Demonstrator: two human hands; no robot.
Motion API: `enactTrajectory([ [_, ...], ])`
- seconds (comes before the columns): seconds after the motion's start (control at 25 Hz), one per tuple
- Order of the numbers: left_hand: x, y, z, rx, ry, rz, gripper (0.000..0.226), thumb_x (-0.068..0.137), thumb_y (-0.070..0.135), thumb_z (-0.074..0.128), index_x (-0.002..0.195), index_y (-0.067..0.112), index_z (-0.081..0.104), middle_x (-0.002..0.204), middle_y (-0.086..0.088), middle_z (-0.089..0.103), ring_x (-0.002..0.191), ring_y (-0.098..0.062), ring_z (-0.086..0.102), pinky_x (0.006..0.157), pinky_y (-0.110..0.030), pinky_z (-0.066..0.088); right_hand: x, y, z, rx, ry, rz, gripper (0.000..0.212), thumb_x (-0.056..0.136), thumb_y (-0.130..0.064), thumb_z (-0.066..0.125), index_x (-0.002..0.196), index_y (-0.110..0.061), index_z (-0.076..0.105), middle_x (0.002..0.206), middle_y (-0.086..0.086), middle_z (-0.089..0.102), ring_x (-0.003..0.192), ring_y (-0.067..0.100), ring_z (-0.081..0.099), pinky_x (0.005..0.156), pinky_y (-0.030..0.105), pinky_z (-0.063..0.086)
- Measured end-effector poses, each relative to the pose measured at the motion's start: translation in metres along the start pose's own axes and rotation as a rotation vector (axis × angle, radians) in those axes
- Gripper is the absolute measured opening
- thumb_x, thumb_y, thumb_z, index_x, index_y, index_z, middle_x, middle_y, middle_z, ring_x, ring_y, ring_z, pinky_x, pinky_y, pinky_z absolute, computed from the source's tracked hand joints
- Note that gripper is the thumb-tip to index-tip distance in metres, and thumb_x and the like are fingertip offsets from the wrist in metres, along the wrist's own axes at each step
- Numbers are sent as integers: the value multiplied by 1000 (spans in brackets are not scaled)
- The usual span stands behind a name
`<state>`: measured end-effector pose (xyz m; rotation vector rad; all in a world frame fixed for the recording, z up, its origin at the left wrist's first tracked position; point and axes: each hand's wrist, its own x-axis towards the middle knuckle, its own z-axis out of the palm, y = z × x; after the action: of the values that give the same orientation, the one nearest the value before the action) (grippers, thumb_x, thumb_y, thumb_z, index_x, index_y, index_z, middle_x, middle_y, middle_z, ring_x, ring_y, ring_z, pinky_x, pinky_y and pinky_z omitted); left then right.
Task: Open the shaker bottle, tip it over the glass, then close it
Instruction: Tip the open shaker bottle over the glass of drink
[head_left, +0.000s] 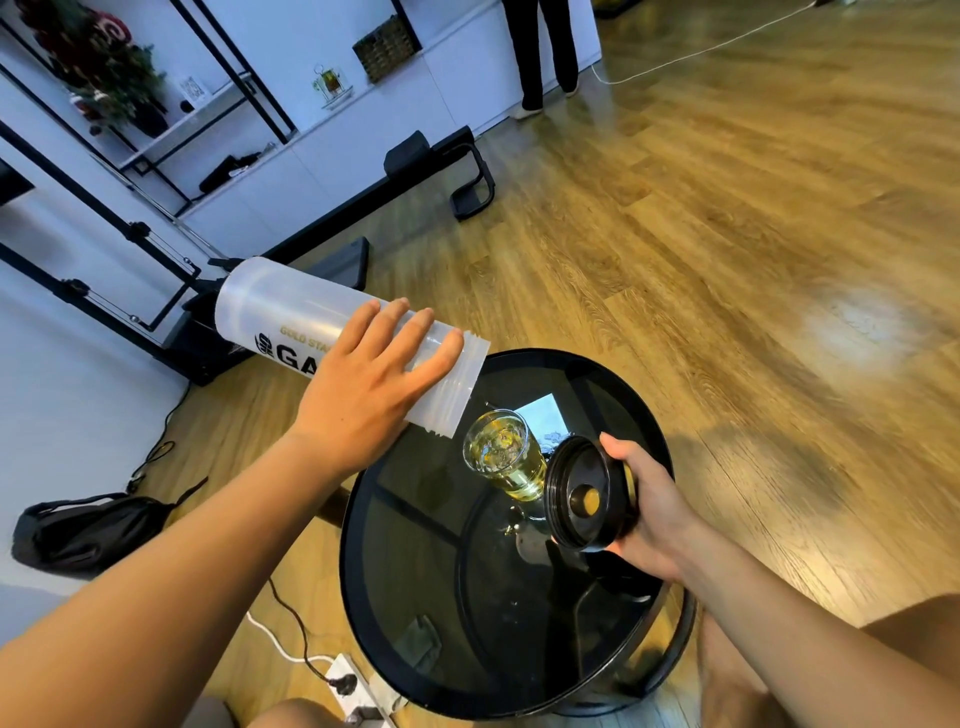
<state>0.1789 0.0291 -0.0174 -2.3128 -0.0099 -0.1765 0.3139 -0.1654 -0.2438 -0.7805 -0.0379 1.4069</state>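
Note:
My left hand (371, 376) grips the clear shaker bottle (280, 317) around its upper half and holds it tipped nearly flat. Its open threaded mouth points down and to the right, just above and left of the glass (506, 457). The glass stands on the round black table (415, 597) and holds yellowish liquid. My right hand (652, 512) holds the black screw lid (589, 496) to the right of the glass, its inside facing me. The bottle looks empty.
A small puddle and drops lie on the tabletop below the glass. A black bag (85, 530) and a white power strip (353, 686) with cables lie on the wooden floor at the left. Black exercise equipment (332, 208) stands beyond the bottle. A person's legs (545, 52) show far back.

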Motion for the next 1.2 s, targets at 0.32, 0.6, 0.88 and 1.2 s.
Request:
enactTrajectory([
  [0.32, 0, -3, -3, 1, -12, 8, 102, 58, 23, 97, 141, 16, 39, 134, -27, 60, 123, -50, 57, 111, -56, 29, -3, -2, 4, 6, -3, 1, 107, 43, -61, 90, 137, -19, 61, 138, 25, 61, 124, 48, 60, 97, 60, 54],
  [0.6, 1, 1, 2, -46, -33, -35, 96, 64, 31, 93, 143, 15, 41, 137, -24, 58, 126, -47, 55, 109, -59, 36, -6, -3, 7, 1, 32, 12, 106, 42, -61, 91, 135, -16, 63, 136, 25, 63, 123, 47, 61, 99, 61, 52],
  [0.88, -22, 49, 16, -1089, 14, -919, 89, 60, 31, 98, 130, 34, 44, 116, 18, 58, 102, -8, 59, 85, -28, 47, -14, -8, 13, -47, 77, 17, 106, 39, -62, 90, 133, -20, 65, 135, 22, 65, 122, 44, 61, 92, 56, 56],
  [1.2, -118, 129, 21, -1320, 364, -1463, 106, 53, 47, 95, 140, 15, 45, 137, 0, 59, 124, -14, 60, 109, -45, 50, -32, -6, 28, -84, 135, 22, 66, 72, -51, 71, 126, -13, 69, 124, 20, 72, 115, 41, 67, 96, 58, 54],
])
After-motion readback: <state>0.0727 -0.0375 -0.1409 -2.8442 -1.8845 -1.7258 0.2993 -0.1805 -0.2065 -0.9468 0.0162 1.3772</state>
